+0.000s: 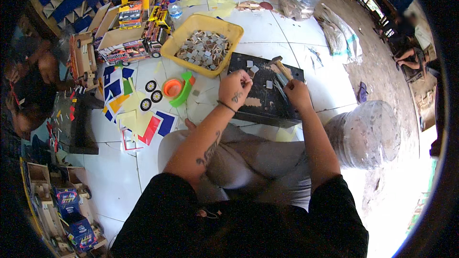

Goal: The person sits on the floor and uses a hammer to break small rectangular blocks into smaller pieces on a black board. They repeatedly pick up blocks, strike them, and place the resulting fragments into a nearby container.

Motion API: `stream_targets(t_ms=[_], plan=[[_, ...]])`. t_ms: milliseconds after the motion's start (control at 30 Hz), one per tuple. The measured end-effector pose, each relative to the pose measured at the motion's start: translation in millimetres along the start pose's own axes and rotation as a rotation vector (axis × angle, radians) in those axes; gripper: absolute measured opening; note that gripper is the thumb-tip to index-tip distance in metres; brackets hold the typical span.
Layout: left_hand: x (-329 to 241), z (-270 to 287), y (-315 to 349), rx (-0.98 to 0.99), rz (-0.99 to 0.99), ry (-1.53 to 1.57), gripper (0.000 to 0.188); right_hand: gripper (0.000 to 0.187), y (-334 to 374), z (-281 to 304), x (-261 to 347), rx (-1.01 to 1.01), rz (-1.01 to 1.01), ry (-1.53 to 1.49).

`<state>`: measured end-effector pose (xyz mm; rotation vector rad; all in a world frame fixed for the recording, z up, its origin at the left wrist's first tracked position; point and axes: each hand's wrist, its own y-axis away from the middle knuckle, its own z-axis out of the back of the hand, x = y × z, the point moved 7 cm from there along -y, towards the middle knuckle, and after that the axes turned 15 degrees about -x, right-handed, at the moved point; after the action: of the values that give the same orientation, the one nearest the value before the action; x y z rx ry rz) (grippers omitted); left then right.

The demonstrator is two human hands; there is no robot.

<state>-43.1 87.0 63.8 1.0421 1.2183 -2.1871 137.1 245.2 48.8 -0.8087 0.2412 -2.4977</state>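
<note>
A hammer [284, 69] with a wooden handle is gripped in my right hand [297, 94], its head over the far right of a low black block [245, 110]. Above the block's left side, my left hand [234, 88] is closed with fingertips pinched together; what they hold is too small to make out. Small grey square pieces lie on the black top, one [269, 84] between my hands and another [250, 64] farther back. Just beyond my left hand stands a yellow plastic basin [168, 48] filled with many similar little squares.
Left of me lie coloured sheets [152, 130], toy wheels [150, 86] and an orange tape roll [172, 88]. Wooden toy trucks [125, 43] and a water bottle [175, 8] stand behind. A clear plastic container [366, 134] sits at right. Another person [36, 74] works at far left.
</note>
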Motion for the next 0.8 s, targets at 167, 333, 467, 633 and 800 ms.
stream_targets(t_ms=[167, 333, 467, 633, 800], plan=[[-22, -3, 28, 0.061, -0.199, -0.087, 0.011, 0.024, 10, -14, 13, 0.000, 0.146, 0.210], [-20, -24, 28, 0.136, -0.188, 0.057, 0.010, 0.020, 6, -11, -5, -0.001, 0.029, 0.025], [-12, -36, 34, 0.217, -0.129, 0.051, 0.012, 0.023, -1, -2, -22, 0.051, -0.080, -0.090], [-5, -36, 32, 0.223, -0.065, 0.053, 0.015, 0.021, -1, -4, -16, 0.121, -0.132, -0.281], [-8, -32, 28, 0.197, -0.131, 0.001, 0.013, 0.019, 9, -8, 8, 0.122, -0.134, -0.494]])
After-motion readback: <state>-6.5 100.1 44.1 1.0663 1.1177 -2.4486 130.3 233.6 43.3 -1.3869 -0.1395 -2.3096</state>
